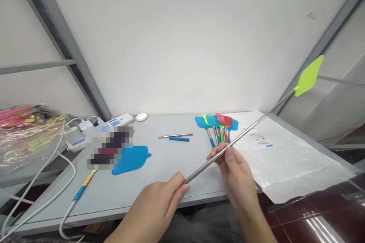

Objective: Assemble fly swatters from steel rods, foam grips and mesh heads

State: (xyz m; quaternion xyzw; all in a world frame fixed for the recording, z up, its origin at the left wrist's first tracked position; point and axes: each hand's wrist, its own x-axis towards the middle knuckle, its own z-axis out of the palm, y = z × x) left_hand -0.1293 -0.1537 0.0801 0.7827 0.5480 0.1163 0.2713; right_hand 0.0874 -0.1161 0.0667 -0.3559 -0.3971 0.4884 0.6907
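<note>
A fly swatter with a long metal rod and a yellow-green head slants up to the right, held in both hands. Its lower end is wrapped by my left hand, which hides the handle. My right hand pinches the rod midway between thumb and fingers. Behind the right hand lies a cluster of several fly swatters with blue, green and red heads. On the table in front are a loose metal rod and a blue handle. A blue swatter head lies flat to the left.
White plastic packaging with a label covers the table's right side. Power strips, white cables and a white mouse-like object sit at the back left. A blurred-out item overlaps the blue head. Bagged colourful goods lie far left.
</note>
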